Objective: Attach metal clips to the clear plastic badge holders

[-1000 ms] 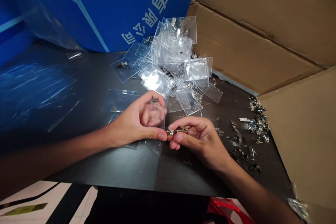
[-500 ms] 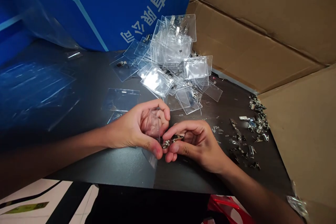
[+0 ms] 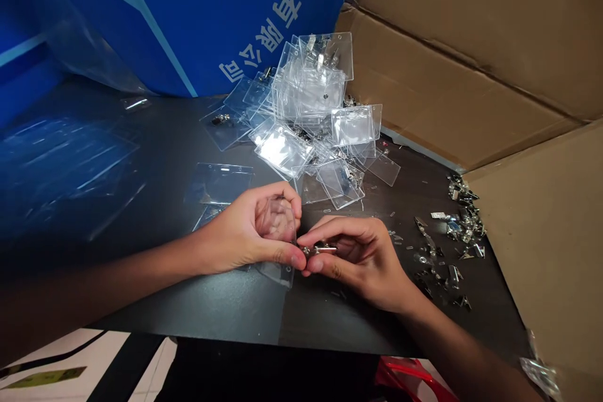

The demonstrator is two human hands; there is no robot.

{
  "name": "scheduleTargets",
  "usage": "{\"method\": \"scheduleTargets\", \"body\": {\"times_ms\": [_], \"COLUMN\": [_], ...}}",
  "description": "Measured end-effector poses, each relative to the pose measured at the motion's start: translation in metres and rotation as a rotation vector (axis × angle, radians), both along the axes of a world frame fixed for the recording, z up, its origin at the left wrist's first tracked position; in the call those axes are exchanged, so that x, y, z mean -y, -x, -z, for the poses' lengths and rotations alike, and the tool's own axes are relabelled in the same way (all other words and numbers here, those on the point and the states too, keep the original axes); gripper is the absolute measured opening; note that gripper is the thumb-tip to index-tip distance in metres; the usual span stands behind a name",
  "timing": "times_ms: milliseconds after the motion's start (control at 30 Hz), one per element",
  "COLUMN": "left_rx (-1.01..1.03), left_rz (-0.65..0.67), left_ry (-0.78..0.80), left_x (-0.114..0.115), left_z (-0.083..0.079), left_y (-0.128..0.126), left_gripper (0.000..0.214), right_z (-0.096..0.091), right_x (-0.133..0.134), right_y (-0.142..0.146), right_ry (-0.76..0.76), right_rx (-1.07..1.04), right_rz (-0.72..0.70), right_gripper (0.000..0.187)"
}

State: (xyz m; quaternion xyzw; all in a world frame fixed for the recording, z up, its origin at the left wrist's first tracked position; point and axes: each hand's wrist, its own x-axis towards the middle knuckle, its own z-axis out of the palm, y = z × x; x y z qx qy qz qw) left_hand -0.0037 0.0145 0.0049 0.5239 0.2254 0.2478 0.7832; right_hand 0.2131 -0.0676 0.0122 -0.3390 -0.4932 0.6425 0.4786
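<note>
Left hand (image 3: 247,232): holds a clear plastic badge holder (image 3: 277,226) upright, curled fingers (image 3: 282,191) behind it.
Right hand (image 3: 362,257): pinches a metal badge clip (image 3: 323,249), its tip just beside the left thumb (image 3: 287,255).
Black bench (image 3: 226,308): carries a heap of clear holders (image 3: 306,100) beyond the hands, and scattered metal clips (image 3: 452,245) to the right.
Behind: cardboard flaps (image 3: 447,81), a blue printed sheet (image 3: 141,12).

Printed sheet (image 3: 117,19): showing deep blue, with white characters and a pale teal stripe. Counter (image 3: 226,314): showing black. Cardboard flaps (image 3: 541,251): showing plain tan. Badge holders (image 3: 282,151): glinting clear. Metal clips (image 3: 466,223): glinting silver.
</note>
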Motion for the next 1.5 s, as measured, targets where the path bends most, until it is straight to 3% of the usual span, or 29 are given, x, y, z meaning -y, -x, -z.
{"method": "scheduleTargets", "body": {"times_ms": [133, 267, 367, 567, 833, 1000, 1267, 1400, 1500], "left_rx": [-0.085, -0.11, -0.109, -0.157, -0.247, -0.272, -0.357, -0.398, -0.394], "left_rz": [-0.098, -0.164, -0.157, -0.155, -0.1, -0.075, -0.025, 0.011, -0.01], "left_ry": [-0.083, -0.143, -0.163, -0.282, -0.483, -0.434, -0.424, -0.474, -0.59], "left_x": [0.001, 0.006, 0.01, 0.013, 0.015, 0.014, 0.011, 0.015, 0.015], "left_z": [-0.006, -0.008, -0.007, -0.008, -0.005, -0.007, 0.002, -0.002, -0.003], "left_y": [-0.001, -0.002, -0.003, -0.003, -0.002, -0.003, -0.003, -0.002, -0.001], "left_gripper": [0.051, 0.052, 0.051, 0.041, 0.018, 0.023, 0.032, 0.033, 0.032], "right_z": [0.001, 0.005, 0.006, 0.005, 0.013, 0.012, 0.0, -0.017, -0.031], "right_x": [-0.004, -0.003, 0.0, 0.002, 0.005, 0.002, -0.014, -0.033, -0.073], "right_y": [0.0, 0.001, 0.003, 0.006, 0.01, 0.01, -0.006, -0.025, -0.049], "right_ry": [-0.218, -0.302, -0.262, -0.179, -0.21, -0.203, 0.004, 0.096, 0.042], "right_rx": [0.11, 0.185, 0.23, 0.234, 0.273, 0.218, -0.066, 0.106, 0.323], "right_rz": [0.105, 0.171, 0.223, 0.234, 0.285, 0.339, 0.51, 0.526, 0.634], "right_gripper": [0.025, 0.014, 0.011, 0.03, 0.022, 0.012, 0.039, 0.04, 0.04]}}
